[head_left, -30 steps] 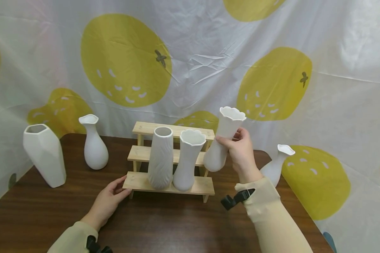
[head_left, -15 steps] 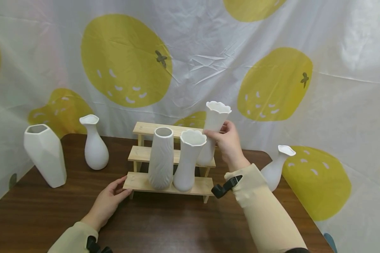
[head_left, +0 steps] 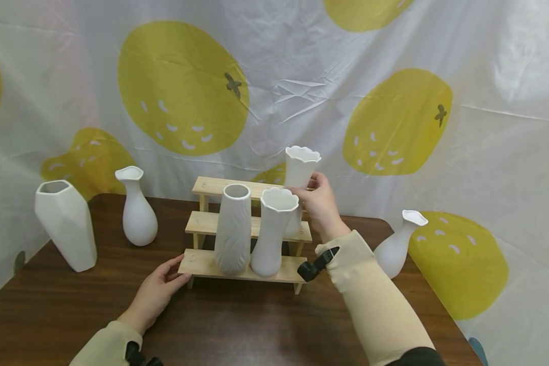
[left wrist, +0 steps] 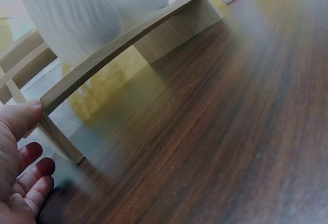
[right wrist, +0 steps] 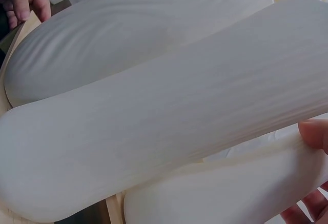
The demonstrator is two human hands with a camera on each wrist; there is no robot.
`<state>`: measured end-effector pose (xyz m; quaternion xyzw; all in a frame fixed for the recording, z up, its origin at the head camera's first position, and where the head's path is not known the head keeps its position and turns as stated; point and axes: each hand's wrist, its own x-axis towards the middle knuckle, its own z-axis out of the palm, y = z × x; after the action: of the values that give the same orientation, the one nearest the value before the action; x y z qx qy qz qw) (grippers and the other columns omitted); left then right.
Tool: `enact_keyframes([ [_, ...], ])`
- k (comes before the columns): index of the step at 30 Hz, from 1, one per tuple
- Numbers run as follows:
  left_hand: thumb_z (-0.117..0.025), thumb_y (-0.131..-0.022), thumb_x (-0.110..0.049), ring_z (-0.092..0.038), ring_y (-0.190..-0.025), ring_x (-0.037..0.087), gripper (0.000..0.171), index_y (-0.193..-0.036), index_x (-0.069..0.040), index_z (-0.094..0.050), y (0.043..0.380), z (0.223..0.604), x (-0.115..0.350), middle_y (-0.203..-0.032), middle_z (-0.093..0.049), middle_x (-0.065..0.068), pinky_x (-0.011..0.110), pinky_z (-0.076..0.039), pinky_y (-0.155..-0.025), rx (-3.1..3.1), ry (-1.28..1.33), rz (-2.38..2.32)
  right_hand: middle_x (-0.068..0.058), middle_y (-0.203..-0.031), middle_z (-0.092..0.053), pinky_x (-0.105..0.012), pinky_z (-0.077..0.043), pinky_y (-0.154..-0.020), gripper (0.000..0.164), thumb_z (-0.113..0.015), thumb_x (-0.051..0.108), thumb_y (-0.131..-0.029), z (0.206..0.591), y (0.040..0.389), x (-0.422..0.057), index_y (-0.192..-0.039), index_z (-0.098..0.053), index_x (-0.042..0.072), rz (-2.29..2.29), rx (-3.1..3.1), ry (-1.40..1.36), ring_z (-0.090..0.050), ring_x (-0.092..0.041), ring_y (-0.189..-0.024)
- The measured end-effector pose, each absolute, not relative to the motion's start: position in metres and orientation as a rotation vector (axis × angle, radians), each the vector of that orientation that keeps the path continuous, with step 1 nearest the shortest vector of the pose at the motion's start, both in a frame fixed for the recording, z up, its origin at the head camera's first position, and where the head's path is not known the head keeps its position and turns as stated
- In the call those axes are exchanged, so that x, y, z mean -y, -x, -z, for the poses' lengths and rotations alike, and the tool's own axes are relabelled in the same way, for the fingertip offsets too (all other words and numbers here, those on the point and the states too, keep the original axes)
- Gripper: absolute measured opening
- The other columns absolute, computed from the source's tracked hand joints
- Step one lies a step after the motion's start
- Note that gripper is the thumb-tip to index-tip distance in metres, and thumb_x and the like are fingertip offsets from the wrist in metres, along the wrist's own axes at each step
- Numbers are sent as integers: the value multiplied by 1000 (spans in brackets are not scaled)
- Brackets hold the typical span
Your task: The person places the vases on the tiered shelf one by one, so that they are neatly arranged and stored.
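My right hand (head_left: 321,206) grips a white scalloped-rim vase (head_left: 298,175) by its waist. That vase is upright at the right end of the middle tier of a three-tier wooden stand (head_left: 196,262). Its base is partly hidden behind a similar scalloped vase (head_left: 272,236) on the bottom tier. Left of that one stands a white vase with wavy relief (head_left: 233,229). With thumb and fingers, my left hand (head_left: 153,292) holds the left end of the bottom tier; in the left wrist view the thumb (left wrist: 25,114) is against the shelf's corner.
To the left on the brown table (head_left: 238,330) are a faceted white vase (head_left: 68,226) and a narrow-necked vase (head_left: 138,213). Another narrow-necked vase (head_left: 393,249) is partly behind my right forearm. A fruit-patterned curtain (head_left: 293,66) hangs behind.
My right hand has carried the scalloped vase leftward, from the air right of the stand to the middle tier, and the vase has become more upright. The left hand stays put.
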<state>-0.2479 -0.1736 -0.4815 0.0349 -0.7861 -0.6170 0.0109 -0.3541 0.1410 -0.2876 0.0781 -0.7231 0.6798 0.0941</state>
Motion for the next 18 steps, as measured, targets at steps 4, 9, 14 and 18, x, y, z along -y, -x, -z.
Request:
enact_keyframes([
  [4,-66,-91,-38,-48,-124,30,70,-148,-10,-36,248,482,173,-145,-42,18,39,-44,-97,2454,-108,1916,-9,-105,-48,-29,-47,-67,57,-75,3,-78,288,356,-139,-126,-44,1,-2019,2156,-221,-54,-21,-88],
  [9,-66,-91,-38,-48,-124,30,70,-148,-10,-36,247,482,173,-145,-42,18,38,-44,-96,2453,-108,1916,-9,-107,-49,-31,-48,-71,57,-76,3,-78,288,358,-137,-126,-45,1,-2003,2169,-214,-54,-23,-92],
  [14,-66,-91,-38,-48,-124,29,70,-148,-10,-36,247,482,173,-145,-42,17,39,-43,-97,2453,-111,1916,-10,-107,-49,-33,-50,-75,59,-76,2,-76,288,360,-136,-126,-45,1,-2007,2162,-208,-54,-24,-94],
  [18,-66,-91,-39,-47,-124,30,71,-148,-10,-36,248,482,173,-146,-41,17,39,-43,-97,2456,-107,1908,-10,-106,-49,-34,-50,-77,59,-77,2,-75,288,361,-135,-125,-46,2,-1976,2180,-202,-54,-25,-95],
])
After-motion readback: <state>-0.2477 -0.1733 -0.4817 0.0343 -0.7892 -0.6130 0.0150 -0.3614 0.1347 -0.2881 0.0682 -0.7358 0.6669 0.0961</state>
